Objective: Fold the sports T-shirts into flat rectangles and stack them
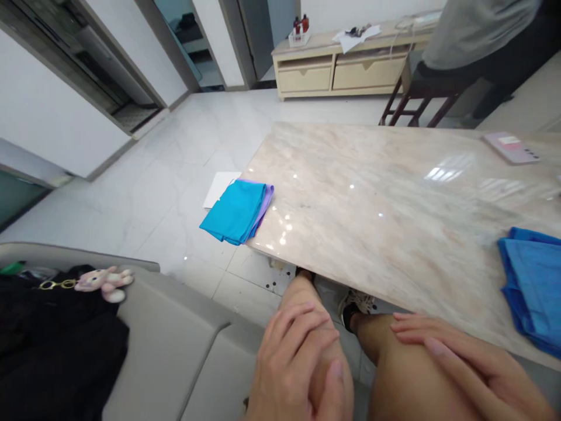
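My left hand (293,362) rests on my left knee, its fingers stretched over the bare skin and holding nothing. On the other knee lies my right hand (464,356), fingers extended and likewise without anything in it. Folded bright blue cloth (239,210), with a purple cloth (265,204) showing beneath it, sits at the table's left end and hangs partly over the edge. A darker blue folded cloth (534,280) lies at the right, beyond my right hand and cut off by the frame.
A glossy marble table (350,199) stands before my knees, with a pink notebook-like item (511,147) at its far right. I sit on a grey sofa (162,345) holding dark clothing (56,351) and a plush keyring (105,282). Beyond, a person (477,35) sits on a stool (416,82) near a low cabinet (307,79).
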Demonstrator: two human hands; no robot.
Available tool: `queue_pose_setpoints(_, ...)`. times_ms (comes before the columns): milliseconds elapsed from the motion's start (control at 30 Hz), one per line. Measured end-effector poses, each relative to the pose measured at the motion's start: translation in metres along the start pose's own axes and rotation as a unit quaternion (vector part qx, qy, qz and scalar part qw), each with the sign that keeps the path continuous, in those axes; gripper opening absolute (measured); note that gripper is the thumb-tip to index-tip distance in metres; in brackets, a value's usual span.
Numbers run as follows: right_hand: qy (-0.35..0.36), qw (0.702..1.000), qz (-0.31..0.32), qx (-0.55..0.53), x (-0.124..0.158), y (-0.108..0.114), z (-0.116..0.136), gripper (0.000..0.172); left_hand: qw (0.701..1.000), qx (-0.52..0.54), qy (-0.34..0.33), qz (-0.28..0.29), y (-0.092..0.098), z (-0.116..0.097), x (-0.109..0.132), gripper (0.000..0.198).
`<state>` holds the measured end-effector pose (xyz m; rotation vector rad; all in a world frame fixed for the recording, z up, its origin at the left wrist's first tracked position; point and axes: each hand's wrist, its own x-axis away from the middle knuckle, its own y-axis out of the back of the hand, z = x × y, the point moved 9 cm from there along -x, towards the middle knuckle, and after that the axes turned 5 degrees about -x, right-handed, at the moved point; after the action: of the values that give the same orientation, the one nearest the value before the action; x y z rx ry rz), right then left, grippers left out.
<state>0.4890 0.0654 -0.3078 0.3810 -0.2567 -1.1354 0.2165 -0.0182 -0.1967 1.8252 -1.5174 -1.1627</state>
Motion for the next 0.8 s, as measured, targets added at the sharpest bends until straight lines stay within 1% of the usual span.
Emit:
queue_pose_setpoints(67, -0.020, 0.998, 0.033, -0.048, -0.015, -0.007, 0.005, 0.039, 0.999, 0.036, 0.015, 0.006, -0.003, -0.001, 0.002, 0.031)
queue_pose_setpoints(167, -0.052, 0.987, 0.096, -0.115, -0.034, -0.020, 0.010, 0.050, 0.996, 0.081, 0.024, 0.007, -0.004, -0.006, 0.004, 0.030)
queue_pose_setpoints(267, -0.091, 0.976, 0.121, -0.154, -0.046, -0.029, 0.006, 0.061, 0.994, 0.105, 0.020, 0.010, -0.007, -0.010, 0.005, 0.028)
queue_pose_setpoints(367, -0.137, 0.964, 0.137, -0.182, -0.047, -0.036, -0.003, 0.063, 0.993, 0.121, 0.017, 0.008, -0.010, -0.010, 0.005, 0.027)
queue_pose_setpoints(433, -0.163, 0.957, 0.128, -0.204, -0.041, -0.035, -0.007, 0.059, 0.993, 0.119, 0.019, 0.000, -0.010, -0.008, 0.006, 0.026)
queue_pose_setpoints(500, -0.179, 0.950, 0.093, -0.237, -0.033, -0.028, -0.007, 0.056, 0.994, 0.110, 0.018, -0.006, -0.008, -0.005, 0.006, 0.023)
queue_pose_setpoints(567, -0.189, 0.942, 0.054, -0.272, -0.024, -0.019, -0.003, 0.052, 0.994, 0.105, 0.014, -0.010, -0.005, -0.002, 0.006, 0.021)
queue_pose_setpoints(633, -0.195, 0.936, 0.041, -0.291, -0.015, -0.015, 0.006, 0.049, 0.994, 0.106, 0.015, -0.009, -0.001, 0.001, 0.006, 0.020)
queue_pose_setpoints(733, -0.182, 0.940, 0.034, -0.286, -0.007, -0.008, 0.023, 0.050, 0.993, 0.119, 0.012, -0.008, 0.005, 0.006, 0.006, 0.022)
queue_pose_setpoints(800, -0.155, 0.952, 0.010, -0.265, 0.000, -0.001, 0.033, 0.055, 0.990, 0.141, -0.003, -0.006, 0.008, 0.008, 0.006, 0.024)
